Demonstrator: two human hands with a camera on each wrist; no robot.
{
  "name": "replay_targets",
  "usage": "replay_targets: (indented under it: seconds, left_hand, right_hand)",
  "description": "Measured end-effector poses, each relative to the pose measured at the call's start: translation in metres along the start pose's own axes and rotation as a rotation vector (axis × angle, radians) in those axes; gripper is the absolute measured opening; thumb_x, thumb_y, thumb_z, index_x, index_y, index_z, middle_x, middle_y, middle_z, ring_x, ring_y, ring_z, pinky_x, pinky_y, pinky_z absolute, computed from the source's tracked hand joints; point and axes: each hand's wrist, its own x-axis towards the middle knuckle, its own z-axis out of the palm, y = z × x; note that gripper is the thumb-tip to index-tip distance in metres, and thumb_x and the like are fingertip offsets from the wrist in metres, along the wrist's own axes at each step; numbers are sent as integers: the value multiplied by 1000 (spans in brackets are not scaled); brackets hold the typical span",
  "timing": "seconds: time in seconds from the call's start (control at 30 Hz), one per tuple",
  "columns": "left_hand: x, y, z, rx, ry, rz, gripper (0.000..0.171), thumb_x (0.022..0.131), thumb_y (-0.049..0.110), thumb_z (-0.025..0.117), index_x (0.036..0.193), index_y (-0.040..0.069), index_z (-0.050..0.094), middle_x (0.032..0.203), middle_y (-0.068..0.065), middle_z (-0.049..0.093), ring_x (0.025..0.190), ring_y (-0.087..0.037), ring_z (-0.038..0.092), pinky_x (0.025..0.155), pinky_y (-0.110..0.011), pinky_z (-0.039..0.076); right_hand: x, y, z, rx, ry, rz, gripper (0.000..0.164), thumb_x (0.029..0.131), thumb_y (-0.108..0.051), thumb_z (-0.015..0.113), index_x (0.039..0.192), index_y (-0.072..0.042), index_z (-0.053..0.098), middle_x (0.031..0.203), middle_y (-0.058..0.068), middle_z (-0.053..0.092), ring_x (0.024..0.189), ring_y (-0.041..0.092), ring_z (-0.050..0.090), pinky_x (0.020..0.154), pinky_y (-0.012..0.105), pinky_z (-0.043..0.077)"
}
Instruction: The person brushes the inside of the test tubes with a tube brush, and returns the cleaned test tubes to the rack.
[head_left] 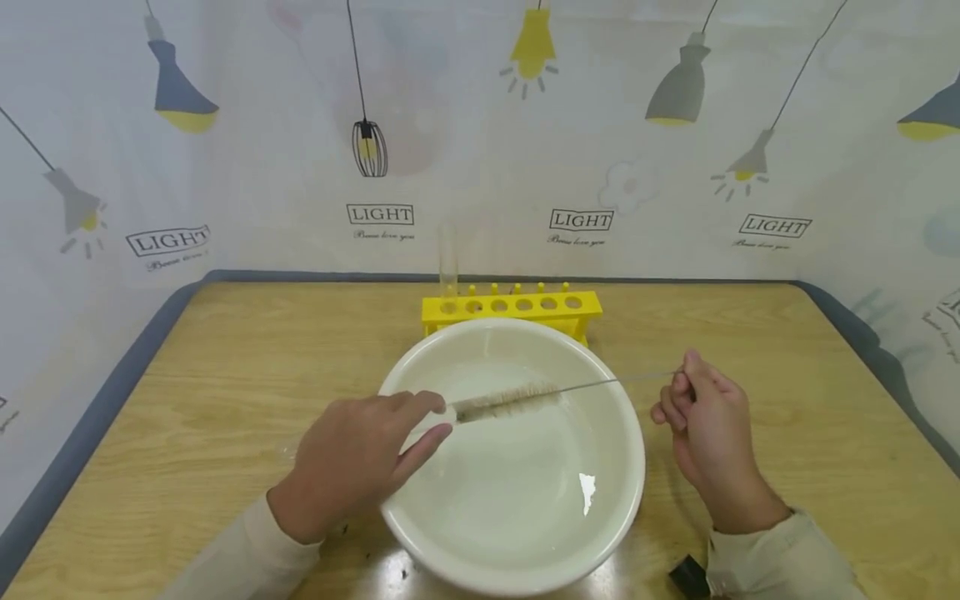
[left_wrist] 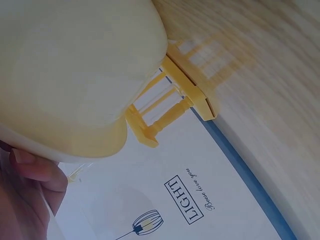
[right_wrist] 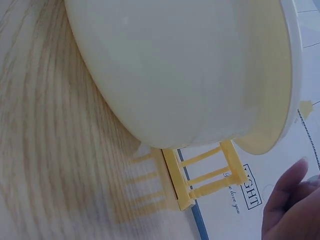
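Over the white basin (head_left: pixel 517 533), my left hand (head_left: pixel 352 450) holds a clear glass test tube (head_left: pixel 448 414) between thumb and fingers. Most of the tube is hidden by the hand; its mouth points right. A test tube brush (head_left: pixel 510 402) with pale bristles lies in line with that mouth, its bristled tip right at the rim. To the right of the basin, my right hand (head_left: pixel 716 425) pinches the far end of the brush's thin wire handle. In the left wrist view, the left thumb (left_wrist: pixel 32 167) shows near the basin's rim.
Behind the basin stands a yellow test tube rack (head_left: pixel 525 307) with another clear test tube (head_left: pixel 448 267) upright in its leftmost hole. A small black object (head_left: pixel 688 577) sits by the right sleeve. A printed cloth wall (head_left: pixel 480 167) closes off the table's back and sides.
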Motion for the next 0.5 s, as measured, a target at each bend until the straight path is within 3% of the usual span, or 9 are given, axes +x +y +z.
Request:
replay_targets:
  seconds: [0.5]
  left_hand:
    - [-1, 0, 1, -12, -3, -7, 27, 103, 44, 50, 105, 20, 64, 73, 9, 68, 50, -1, 46, 43, -19, 32]
  right_hand:
    - [-2, 2, -1, 38, 11, -52, 45, 106, -37, 44, 68, -13, 48, 52, -6, 35, 45, 14, 29, 52, 23, 41]
